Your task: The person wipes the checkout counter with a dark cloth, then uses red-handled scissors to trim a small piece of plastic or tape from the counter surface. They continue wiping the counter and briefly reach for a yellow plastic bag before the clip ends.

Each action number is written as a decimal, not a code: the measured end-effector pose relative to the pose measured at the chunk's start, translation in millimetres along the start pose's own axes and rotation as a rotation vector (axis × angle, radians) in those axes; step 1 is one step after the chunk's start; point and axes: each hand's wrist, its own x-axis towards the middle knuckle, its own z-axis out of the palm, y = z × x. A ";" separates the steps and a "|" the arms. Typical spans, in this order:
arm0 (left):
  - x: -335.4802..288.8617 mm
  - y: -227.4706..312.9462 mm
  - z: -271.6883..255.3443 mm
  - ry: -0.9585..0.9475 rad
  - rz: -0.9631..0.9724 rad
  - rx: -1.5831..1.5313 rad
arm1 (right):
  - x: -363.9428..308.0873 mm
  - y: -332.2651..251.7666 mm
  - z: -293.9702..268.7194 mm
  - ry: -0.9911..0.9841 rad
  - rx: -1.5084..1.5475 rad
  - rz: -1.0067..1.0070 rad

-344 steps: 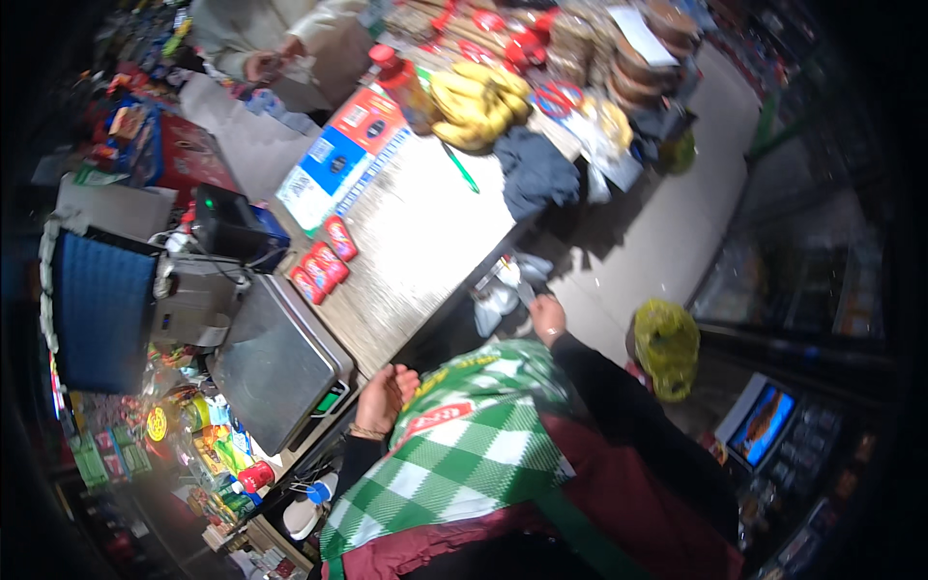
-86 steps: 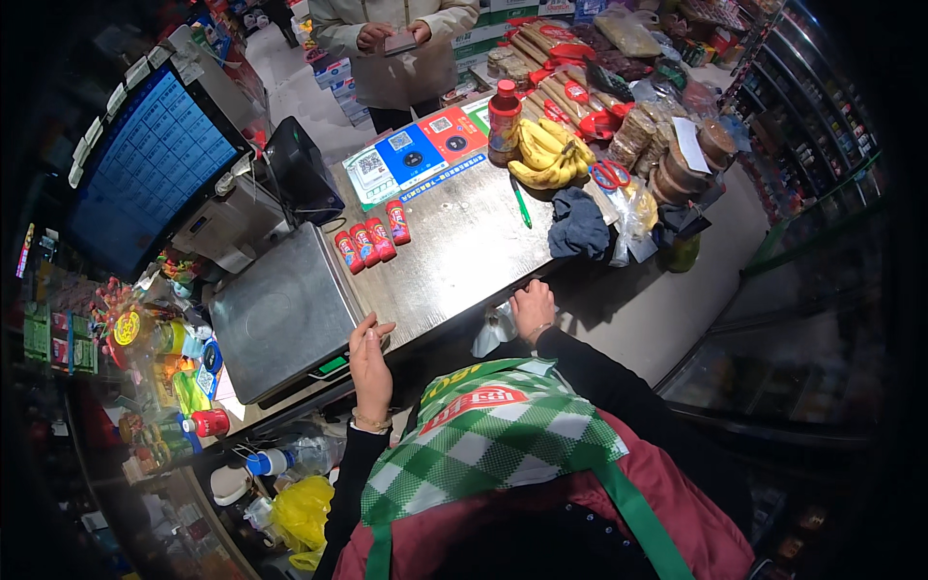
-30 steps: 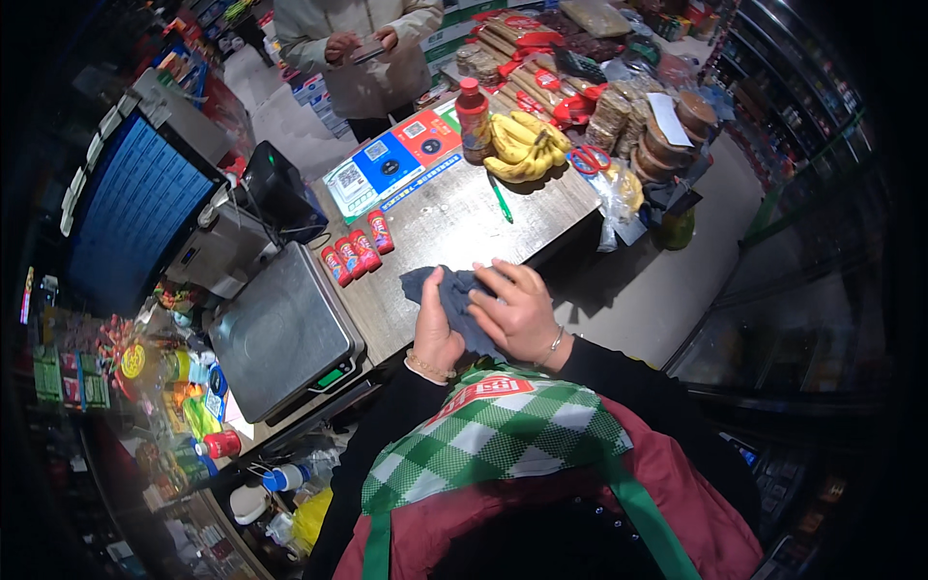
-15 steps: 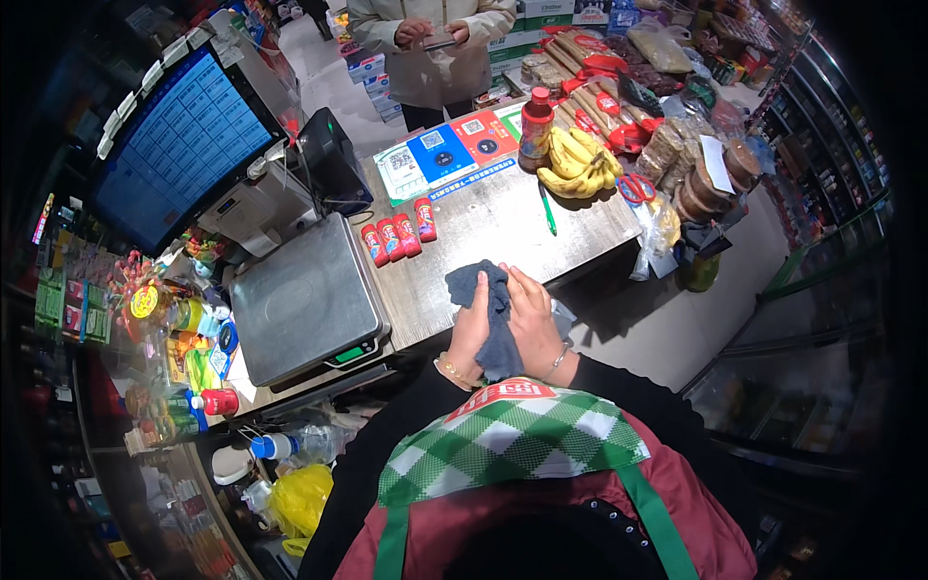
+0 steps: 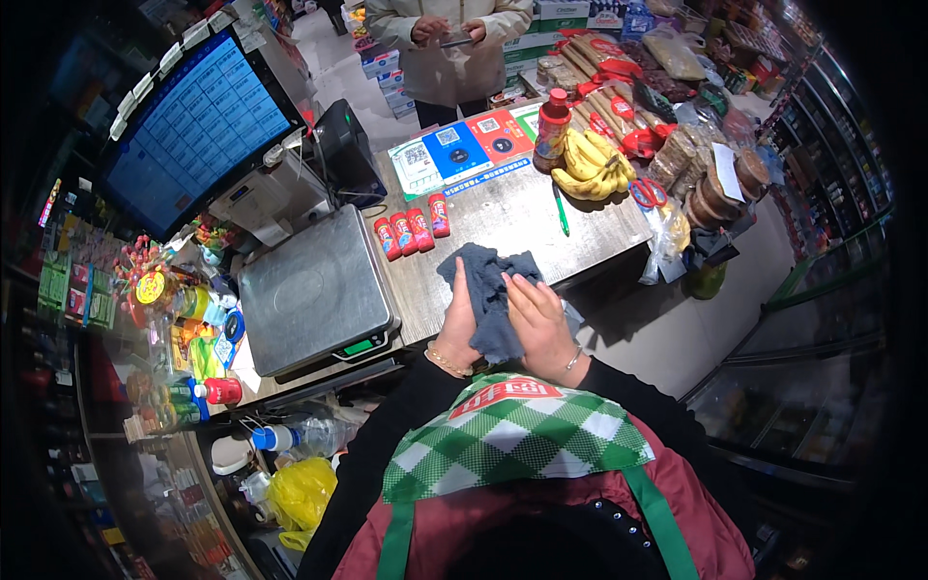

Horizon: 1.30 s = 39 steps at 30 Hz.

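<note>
A dark grey cloth (image 5: pixel 491 314) is bunched between my two hands, just off the counter's near edge and in front of my apron. My left hand (image 5: pixel 457 324) grips its left side, thumb pointing up and the other fingers hidden behind the fabric. From the right, my right hand (image 5: pixel 541 327) presses on the cloth with its fingers bent over it. Farther off on the wooden counter (image 5: pixel 503 227) lie several small red packs (image 5: pixel 418 228) and a green pen (image 5: pixel 561 211).
To the left are a flat metal scale (image 5: pixel 314 290) and a large screen (image 5: pixel 198 130). A red-capped bottle (image 5: pixel 552 130) and bananas (image 5: pixel 592 166) stand at the far right. Across the counter, a person (image 5: pixel 449 48) in a light jacket holds a phone-like object.
The cloth has spread wider between my hands, and the right hand has shifted slightly to the right of the left. The whole view has moved a little.
</note>
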 end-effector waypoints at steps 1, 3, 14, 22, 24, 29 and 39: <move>-4.2 1.8 3.9 0.011 -0.018 0.026 | -1.0 1.6 0.6 -0.028 0.002 -0.008; -6.2 -1.3 8.5 0.114 0.098 0.276 | -1.6 4.0 4.2 -0.026 -0.013 -0.095; 3.7 22.0 -14.6 0.127 0.005 -0.094 | 4.6 11.3 -6.3 0.050 -0.056 -0.279; 1.8 17.4 -13.2 0.056 -0.009 0.004 | 5.4 17.5 -5.9 0.026 0.028 -0.228; 0.4 15.2 -9.3 0.009 -0.009 -0.012 | 4.9 18.2 -5.1 0.008 0.059 -0.225; -4.2 10.5 -2.6 -0.009 -0.042 0.092 | 1.0 24.0 -4.5 -0.066 0.198 -0.216; 21.4 -12.1 -18.9 0.162 -0.229 0.108 | -11.1 30.3 -20.8 -0.015 0.398 -0.202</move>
